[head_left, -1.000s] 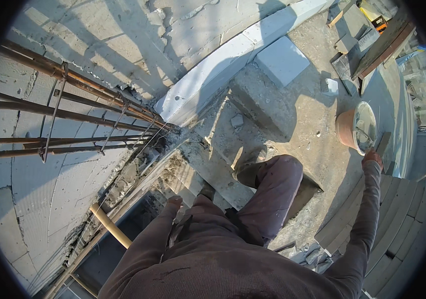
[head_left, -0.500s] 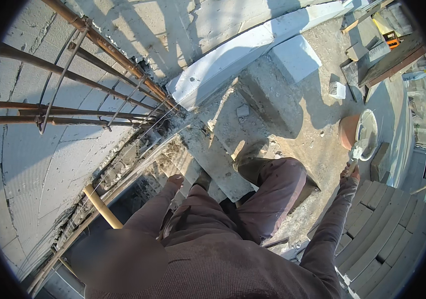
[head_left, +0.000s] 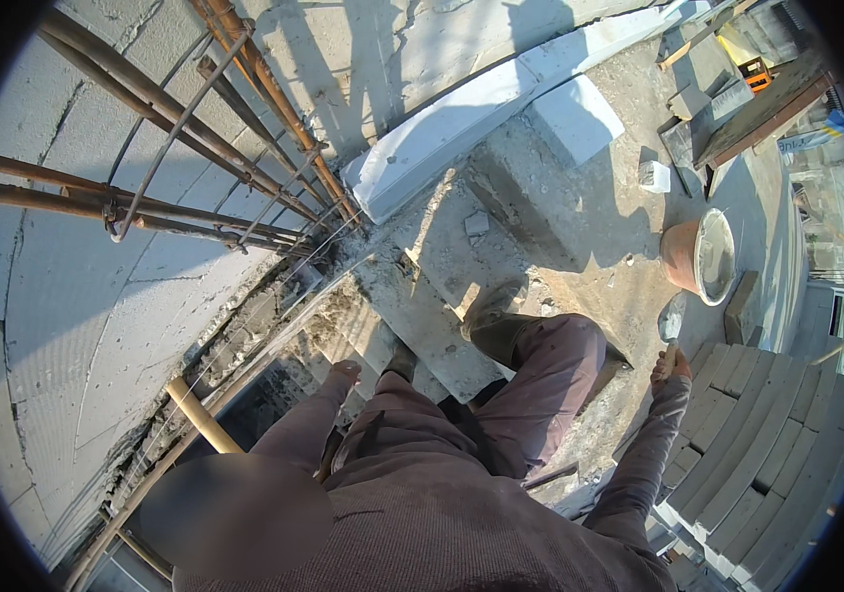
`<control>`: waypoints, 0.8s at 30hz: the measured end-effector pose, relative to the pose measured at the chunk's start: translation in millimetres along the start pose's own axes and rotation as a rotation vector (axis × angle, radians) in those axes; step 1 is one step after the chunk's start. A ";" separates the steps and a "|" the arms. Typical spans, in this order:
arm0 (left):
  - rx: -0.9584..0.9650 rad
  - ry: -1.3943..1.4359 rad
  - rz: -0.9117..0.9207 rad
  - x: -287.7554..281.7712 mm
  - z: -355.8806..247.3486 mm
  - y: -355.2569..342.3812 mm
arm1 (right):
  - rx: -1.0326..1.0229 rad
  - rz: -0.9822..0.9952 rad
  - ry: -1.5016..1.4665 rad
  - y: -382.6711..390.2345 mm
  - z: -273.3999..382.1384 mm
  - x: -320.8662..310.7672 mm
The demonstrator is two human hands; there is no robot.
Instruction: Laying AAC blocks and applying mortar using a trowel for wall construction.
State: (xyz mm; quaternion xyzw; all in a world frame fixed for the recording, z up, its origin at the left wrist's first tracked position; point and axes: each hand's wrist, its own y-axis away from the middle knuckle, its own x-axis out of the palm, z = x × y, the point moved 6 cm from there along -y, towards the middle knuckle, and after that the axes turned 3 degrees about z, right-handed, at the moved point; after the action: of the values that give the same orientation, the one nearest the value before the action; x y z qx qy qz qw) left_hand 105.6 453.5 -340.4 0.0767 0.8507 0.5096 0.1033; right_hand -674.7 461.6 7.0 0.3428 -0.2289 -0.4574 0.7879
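Note:
My right hand (head_left: 670,367) grips the wooden handle of a trowel (head_left: 670,321), whose greyish blade points forward, just below and left of an orange-brown bucket (head_left: 680,259) with a pale rim and something grey inside. My left hand (head_left: 346,372) hangs beside my left leg above rough concrete steps (head_left: 392,326), its fingers slightly bent and apart, with nothing visible in them. My bent right leg (head_left: 550,395) is between the two hands.
Rusty rebar bars (head_left: 146,118) project along the block wall (head_left: 67,296) at left. A white block ledge (head_left: 441,128) and slab (head_left: 580,123) lie ahead. Boards (head_left: 747,118) are at upper right, stacked blocks (head_left: 767,434) at lower right. A wooden pole (head_left: 200,414) crosses a dark opening at lower left.
My right hand has come away from the bucket, moving left and down with the trowel, which was raised out of the bucket half a second ago. The view has shifted slightly.

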 end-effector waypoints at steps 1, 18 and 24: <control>0.029 0.066 -0.001 -1.9 -2.0 0.6 | -0.031 -0.099 0.164 2.7 -6.0 -1.5; 0.034 0.054 -0.107 -57.9 -17.1 81.8 | -0.469 -0.829 1.168 -133.3 -74.5 73.7; 0.030 0.045 -0.008 -26.3 -9.8 57.4 | -0.464 -0.818 1.468 -11.6 -136.8 6.4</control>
State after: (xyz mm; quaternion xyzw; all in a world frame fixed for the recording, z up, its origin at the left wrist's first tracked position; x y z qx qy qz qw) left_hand 129.9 465.9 -282.6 0.0632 0.8607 0.4980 0.0850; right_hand -586.0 497.2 -91.7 0.4373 0.5767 -0.4029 0.5601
